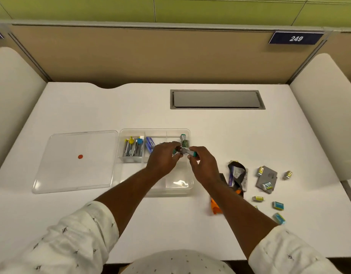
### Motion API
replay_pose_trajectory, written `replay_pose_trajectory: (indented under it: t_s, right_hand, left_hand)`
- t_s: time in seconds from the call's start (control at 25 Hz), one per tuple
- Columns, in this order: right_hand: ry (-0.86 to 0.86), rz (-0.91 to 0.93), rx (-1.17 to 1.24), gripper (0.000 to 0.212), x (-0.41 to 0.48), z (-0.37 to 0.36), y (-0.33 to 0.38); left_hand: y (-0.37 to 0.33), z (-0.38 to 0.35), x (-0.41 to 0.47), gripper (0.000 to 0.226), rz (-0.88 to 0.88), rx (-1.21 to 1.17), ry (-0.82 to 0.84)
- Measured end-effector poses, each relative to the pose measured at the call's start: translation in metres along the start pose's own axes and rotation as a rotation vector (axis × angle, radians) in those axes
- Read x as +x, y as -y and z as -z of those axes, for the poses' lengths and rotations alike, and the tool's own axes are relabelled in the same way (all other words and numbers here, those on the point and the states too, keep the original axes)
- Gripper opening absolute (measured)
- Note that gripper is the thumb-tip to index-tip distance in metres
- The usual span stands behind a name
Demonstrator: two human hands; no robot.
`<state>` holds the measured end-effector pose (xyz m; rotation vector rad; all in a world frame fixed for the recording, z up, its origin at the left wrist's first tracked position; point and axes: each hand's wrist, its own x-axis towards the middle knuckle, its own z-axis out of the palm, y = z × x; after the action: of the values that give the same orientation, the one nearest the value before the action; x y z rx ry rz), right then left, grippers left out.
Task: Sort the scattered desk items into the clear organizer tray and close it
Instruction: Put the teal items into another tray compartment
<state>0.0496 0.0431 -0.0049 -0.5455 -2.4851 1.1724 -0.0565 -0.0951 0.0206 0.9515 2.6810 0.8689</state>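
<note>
The clear organizer tray (187,189) sits mid-desk, its lid (75,161) lying flat to its left with a red dot on it. Both hands hover over the tray's upper right compartments. My left hand (163,160) and my right hand (203,165) together pinch small grey items with teal ends (188,152); another such item (183,138) stands in the top right compartment. Nail clippers (132,147) fill the top left compartment and blue packets (149,144) the one beside it. Scattered items lie to the right: small yellow batteries (260,171), teal packets (278,205), a grey pouch (266,179).
A dark strap with packets (237,174) and an orange item (215,207) lie beside my right forearm. A grey cable hatch (217,99) is set into the desk at the back. Padded dividers (327,115) flank both sides.
</note>
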Motion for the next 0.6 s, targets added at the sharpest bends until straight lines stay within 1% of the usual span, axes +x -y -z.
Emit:
replay_pose_trajectory:
  t_s: [0.12,0.2,0.36,0.44,0.52,0.6]
  right_hand:
    - [-0.043,-0.007,-0.035,0.028,0.014,-0.019,0.007]
    - [-0.051,-0.044,-0.04,0.031,0.024,-0.03,0.013]
    - [-0.059,-0.163,-0.051,0.035,0.041,-0.048,0.022]
    - [-0.065,-0.193,-0.082,0.035,0.046,-0.054,0.024]
    - [-0.062,-0.146,-0.197,0.035,0.049,-0.061,0.022]
    - [-0.022,-0.085,-0.334,0.033,0.046,-0.068,0.021]
  left_hand:
    - [0.023,0.005,0.011,0.049,0.025,0.006,0.058]
    - [0.037,0.007,0.016,0.055,0.023,0.011,0.109]
    - [0.051,0.007,0.018,0.062,0.011,0.035,0.177]
    - [0.055,0.008,0.019,0.064,0.014,0.039,0.196]
    - [0.062,0.008,0.02,0.066,0.0,0.062,0.235]
    - [0.067,0.008,0.02,0.067,-0.011,0.089,0.263]
